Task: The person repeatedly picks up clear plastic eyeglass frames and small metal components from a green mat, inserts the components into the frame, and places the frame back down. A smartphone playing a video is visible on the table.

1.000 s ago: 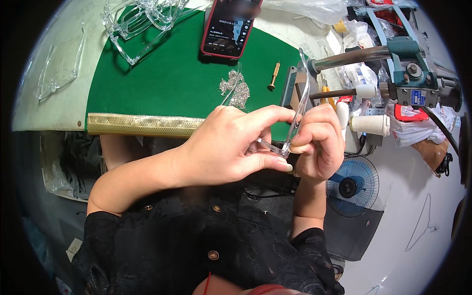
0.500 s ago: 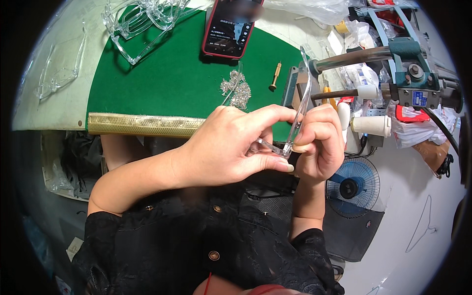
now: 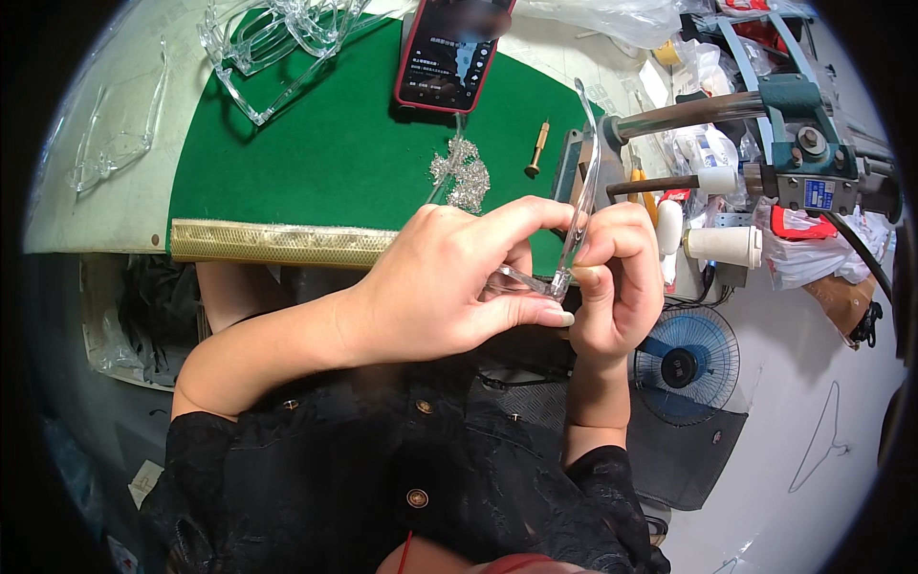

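My left hand [image 3: 445,277] is closed on a clear plastic eyeglass frame [image 3: 521,277], thumb below and index finger stretched above. One temple arm [image 3: 588,172] of the frame points up and away from me, meeting the front at a hinge corner near my left thumb. My right hand [image 3: 620,273] has thumb and index finger pinched together right beside that temple, just above the hinge. Whatever lies in this pinch is too small or hidden to make out. Beyond my left hand, a pile of tiny silvery screws [image 3: 467,177] lies on the green mat [image 3: 306,163].
More clear eyeglass frames [image 3: 277,48] lie at the far left. A phone [image 3: 449,57] stands at the back, with a small brass screwdriver [image 3: 538,148] right of the screws. A metal bench machine [image 3: 803,143] and white cup [image 3: 722,246] are at the right; a blue fan [image 3: 679,365] sits below.
My right fingertips have shifted slightly up along the temple, away from the hinge corner. The temple's tip has swung a little to the left. My left hand keeps its hold.
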`<state>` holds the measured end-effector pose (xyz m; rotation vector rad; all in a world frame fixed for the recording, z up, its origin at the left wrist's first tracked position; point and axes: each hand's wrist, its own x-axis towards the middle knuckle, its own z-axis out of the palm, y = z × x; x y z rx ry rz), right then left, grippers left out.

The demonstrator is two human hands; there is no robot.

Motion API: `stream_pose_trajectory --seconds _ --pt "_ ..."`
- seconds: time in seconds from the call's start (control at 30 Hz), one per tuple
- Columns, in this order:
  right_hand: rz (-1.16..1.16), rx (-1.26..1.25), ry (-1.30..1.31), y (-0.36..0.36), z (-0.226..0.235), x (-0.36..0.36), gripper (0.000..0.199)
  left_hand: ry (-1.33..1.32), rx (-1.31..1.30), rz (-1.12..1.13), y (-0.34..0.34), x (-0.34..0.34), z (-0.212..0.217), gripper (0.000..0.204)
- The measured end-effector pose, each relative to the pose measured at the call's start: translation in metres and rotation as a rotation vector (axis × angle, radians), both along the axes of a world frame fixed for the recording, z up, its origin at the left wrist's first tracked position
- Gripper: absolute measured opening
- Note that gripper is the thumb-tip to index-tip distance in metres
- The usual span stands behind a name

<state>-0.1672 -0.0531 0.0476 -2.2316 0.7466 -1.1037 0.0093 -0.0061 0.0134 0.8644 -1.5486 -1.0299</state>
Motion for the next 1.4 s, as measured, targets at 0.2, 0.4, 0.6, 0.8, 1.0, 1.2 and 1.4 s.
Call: stream_pose_trajectory --seconds 0.2,0.4,0.6,0.8,1.0,1.2,1.4 --pt "0.086 0.015 -0.080 -0.006 -0.002 -0.002 0.018 0.184 0.109 -0.088 0.000 -0.002 0.003 0.059" --pt "0.107 -0.009 -0.100 -0.008 -0.002 -0.004 0.021 0.158 0.090 -0.080 -0.001 -0.002 0.003 0.060" --pt "0.101 -0.011 -0.113 -0.006 -0.004 -0.004 0.021 0.106 0.048 -0.046 -0.001 -0.002 0.002 0.061" --pt "0.095 0.452 -0.320 -0.002 -0.007 -0.010 0.036 0.123 0.016 0.031 -0.010 -0.013 0.000 0.062" --pt "0.012 0.563 -0.404 -0.011 0.004 -0.029 0.031 0.031 -0.047 0.065 -0.044 -0.045 -0.004 0.055" --pt "-0.115 0.455 -0.435 -0.051 0.018 -0.079 0.029 0.207 -0.111 -0.064 -0.089 -0.098 -0.015 0.016" --pt "-0.216 0.394 -0.510 -0.082 0.020 -0.109 0.011 0.180 -0.183 -0.020 -0.119 -0.132 0.002 0.010"
